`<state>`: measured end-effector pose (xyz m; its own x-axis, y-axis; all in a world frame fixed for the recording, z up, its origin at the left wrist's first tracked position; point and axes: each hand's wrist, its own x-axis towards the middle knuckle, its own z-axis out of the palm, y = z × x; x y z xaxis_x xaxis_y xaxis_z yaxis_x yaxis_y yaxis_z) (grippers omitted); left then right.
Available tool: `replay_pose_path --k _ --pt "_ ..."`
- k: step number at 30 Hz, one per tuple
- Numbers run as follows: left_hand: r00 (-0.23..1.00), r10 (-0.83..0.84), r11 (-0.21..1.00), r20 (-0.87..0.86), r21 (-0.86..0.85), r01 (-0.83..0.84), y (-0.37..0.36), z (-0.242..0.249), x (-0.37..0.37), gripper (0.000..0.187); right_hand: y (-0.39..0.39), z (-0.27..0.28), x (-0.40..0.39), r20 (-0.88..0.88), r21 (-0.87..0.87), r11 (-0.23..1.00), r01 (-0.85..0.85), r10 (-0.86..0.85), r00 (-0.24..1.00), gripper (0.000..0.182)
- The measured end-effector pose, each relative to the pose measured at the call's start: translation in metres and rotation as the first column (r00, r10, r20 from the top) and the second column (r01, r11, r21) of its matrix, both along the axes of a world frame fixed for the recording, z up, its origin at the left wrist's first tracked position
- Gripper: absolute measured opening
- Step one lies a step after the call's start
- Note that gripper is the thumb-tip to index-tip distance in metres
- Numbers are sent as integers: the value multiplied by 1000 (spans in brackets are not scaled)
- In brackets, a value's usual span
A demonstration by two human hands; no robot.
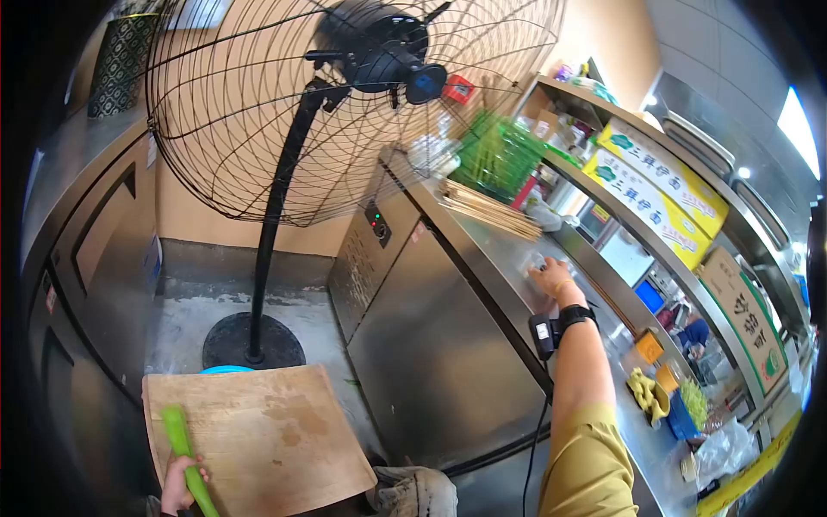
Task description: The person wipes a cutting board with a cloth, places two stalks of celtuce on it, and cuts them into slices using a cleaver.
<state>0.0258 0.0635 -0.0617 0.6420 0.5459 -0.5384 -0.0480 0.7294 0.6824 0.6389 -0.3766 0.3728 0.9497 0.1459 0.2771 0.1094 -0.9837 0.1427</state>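
Note:
My left hand [178, 484] grips a long green vegetable stalk [182, 446] lying along the left edge of a worn wooden cutting board [258, 439] at the bottom of the view. My right hand [551, 280] reaches out to the steel counter [500, 258] and rests on something clear and pale there; what it touches is too blurred to tell. A black band and a small device sit on that wrist.
A large black pedestal fan [345, 95] stands on the concrete floor ahead. Bamboo skewers [487, 209] and a green basket [495, 155] lie further along the counter. Yellow boxes [659, 194] sit on the shelf above. Steel cabinets line the left side.

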Motion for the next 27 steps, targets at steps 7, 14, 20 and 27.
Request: replay_pose_path --k 7,14,20,27 --pt "972 -181 887 -153 401 228 -19 17 29 59 28 33 -17 -280 67 973 219 -193 941 66" --pt "953 -126 557 -274 776 297 -40 19 43 76 26 49 -53 -308 44 952 304 -277 910 67" --pt "971 -221 589 -94 780 210 -56 60 43 78 -39 53 -80 -248 116 979 171 -138 959 55" --pt "971 -240 367 10 927 81 -86 136 55 83 -115 15 -86 3 84 986 141 -142 990 59"
